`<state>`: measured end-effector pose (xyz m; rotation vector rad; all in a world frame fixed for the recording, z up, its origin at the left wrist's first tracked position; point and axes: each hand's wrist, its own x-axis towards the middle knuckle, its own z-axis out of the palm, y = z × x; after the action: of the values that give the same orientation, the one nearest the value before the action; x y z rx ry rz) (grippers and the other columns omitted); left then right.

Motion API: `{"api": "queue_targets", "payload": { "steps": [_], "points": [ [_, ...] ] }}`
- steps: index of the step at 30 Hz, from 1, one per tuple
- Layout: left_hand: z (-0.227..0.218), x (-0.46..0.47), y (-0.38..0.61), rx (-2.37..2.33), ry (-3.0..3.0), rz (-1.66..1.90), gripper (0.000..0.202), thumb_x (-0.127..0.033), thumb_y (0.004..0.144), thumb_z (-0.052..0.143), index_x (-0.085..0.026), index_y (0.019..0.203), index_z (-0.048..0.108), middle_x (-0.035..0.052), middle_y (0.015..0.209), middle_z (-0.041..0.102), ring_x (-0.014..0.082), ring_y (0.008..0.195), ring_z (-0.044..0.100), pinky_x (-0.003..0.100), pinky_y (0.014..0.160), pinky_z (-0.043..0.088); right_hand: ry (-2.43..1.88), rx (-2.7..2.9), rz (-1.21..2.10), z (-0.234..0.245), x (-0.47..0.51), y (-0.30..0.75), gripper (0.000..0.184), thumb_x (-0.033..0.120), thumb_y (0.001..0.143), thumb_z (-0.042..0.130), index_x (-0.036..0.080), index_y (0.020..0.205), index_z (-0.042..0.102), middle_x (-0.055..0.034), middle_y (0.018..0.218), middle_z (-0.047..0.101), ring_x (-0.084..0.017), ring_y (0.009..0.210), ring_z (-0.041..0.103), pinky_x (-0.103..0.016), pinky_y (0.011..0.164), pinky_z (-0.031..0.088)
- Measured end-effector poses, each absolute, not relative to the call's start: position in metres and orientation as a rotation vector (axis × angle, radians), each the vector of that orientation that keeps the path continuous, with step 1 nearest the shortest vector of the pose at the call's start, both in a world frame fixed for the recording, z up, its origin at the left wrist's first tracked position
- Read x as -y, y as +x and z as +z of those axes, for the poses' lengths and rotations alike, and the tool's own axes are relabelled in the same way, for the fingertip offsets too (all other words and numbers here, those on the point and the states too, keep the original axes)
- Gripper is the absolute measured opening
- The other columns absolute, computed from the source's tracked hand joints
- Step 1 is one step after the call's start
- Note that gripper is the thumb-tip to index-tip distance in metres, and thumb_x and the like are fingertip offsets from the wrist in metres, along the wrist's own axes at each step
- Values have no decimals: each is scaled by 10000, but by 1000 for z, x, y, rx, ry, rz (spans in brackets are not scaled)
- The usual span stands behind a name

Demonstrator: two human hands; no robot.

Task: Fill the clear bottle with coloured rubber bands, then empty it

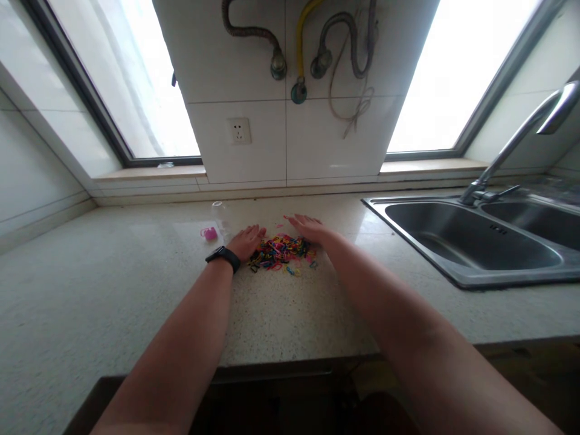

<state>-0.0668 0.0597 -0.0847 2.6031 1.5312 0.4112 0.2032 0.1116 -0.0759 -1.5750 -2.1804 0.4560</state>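
Note:
A heap of small multicoloured rubber bands (283, 249) lies on the pale speckled countertop (294, 320). My left hand (246, 242), with a dark watch (223, 258) on the wrist, rests flat against the heap's left edge, fingers stretched out. At the heap's far right edge is my right hand (308, 228), also flat and palm down, its fingers pointing left. A few pink bands lie by its fingertips. Behind my left hand lies a clear plastic bottle (220, 216), partly hidden. Left of the bottle sits a small pink cap (209, 234).
A double steel sink (457, 279) with a chrome faucet (507, 136) is set into the counter at right. On the tiled wall ahead are a power socket (240, 130), a yellow pipe (301, 42) and grey hoses (254, 30). Windows flank the wall.

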Motion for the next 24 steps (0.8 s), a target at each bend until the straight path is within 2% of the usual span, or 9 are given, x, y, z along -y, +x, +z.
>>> {"api": "queue_targets", "payload": {
  "steps": [3, 5, 8, 10, 13, 15, 18, 21, 24],
  "points": [
    [-81, -57, -57, -1449, 2462, 529, 580, -418, 984, 224, -137, 1452, 420, 157, 1509, 422, 271, 1433, 336, 447, 1169, 264, -1536, 2206, 498, -73, -135, 194, 654, 639, 957, 229, 257, 1417, 493, -92, 1520, 426, -292, 1428, 344, -537, 1166, 192],
    [-76, -53, -48, -1344, 2350, 619, 637, -512, 984, 200, -139, 1420, 477, 138, 1491, 452, 264, 1418, 368, 407, 1175, 269, -1495, 2217, 513, -72, -148, 186, 609, 620, 961, 256, 278, 1383, 532, -72, 1501, 457, -282, 1415, 369, -534, 1165, 208],
    [-68, -44, -35, -1112, 2148, 722, 681, -611, 966, 160, -226, 1325, 592, 64, 1395, 574, 233, 1318, 505, 357, 1124, 367, -1430, 2239, 553, -72, -159, 170, 561, 641, 934, 354, 305, 1311, 598, -46, 1462, 510, -281, 1397, 398, -506, 1170, 224],
    [-64, -40, -29, -989, 2021, 767, 675, -648, 951, 188, -255, 1286, 623, 49, 1327, 630, 232, 1264, 555, 364, 1086, 414, -1385, 2255, 596, -72, -161, 160, 574, 665, 924, 366, 294, 1275, 625, -51, 1428, 547, -268, 1357, 455, -457, 1149, 291],
    [-60, -35, -23, -900, 1840, 771, 753, -721, 910, 178, -239, 1268, 633, 81, 1276, 659, 253, 1227, 578, 407, 1065, 430, -1278, 2227, 756, -72, -153, 148, 629, 647, 962, 268, 230, 1270, 623, -83, 1366, 600, -222, 1240, 568, -381, 1058, 416],
    [-57, -34, -22, -857, 1746, 753, 876, -777, 867, 104, -201, 1271, 627, 120, 1252, 666, 268, 1214, 582, 424, 1048, 437, -1145, 2091, 1055, -71, -143, 143, 641, 621, 978, 249, 179, 1222, 644, -112, 1292, 648, -209, 1149, 621, -361, 1002, 459],
    [-55, -35, -22, -772, 1651, 797, 989, -819, 820, 39, -158, 1257, 631, 156, 1221, 673, 287, 1198, 588, 445, 1038, 430, -970, 1992, 1425, -68, -124, 143, 662, 641, 968, 248, 168, 1139, 679, -95, 1137, 718, -209, 1039, 658, -365, 945, 487],
    [-52, -37, -29, -731, 1610, 930, 981, -794, 844, 36, -131, 1236, 644, 159, 1205, 679, 292, 1169, 601, 474, 1061, 395, -886, 1978, 1602, -65, -105, 150, 695, 659, 960, 230, 168, 1037, 717, -85, 1044, 737, -225, 976, 658, -386, 945, 475],
    [-50, -38, -42, -829, 1763, 1005, 850, -722, 908, 121, -140, 1239, 645, 140, 1234, 666, 275, 1169, 593, 470, 1074, 385, -856, 1955, 1587, -61, -90, 158, 659, 650, 962, 249, 187, 1047, 711, -73, 1088, 717, -212, 1024, 627, -372, 999, 431]
  ]
}}
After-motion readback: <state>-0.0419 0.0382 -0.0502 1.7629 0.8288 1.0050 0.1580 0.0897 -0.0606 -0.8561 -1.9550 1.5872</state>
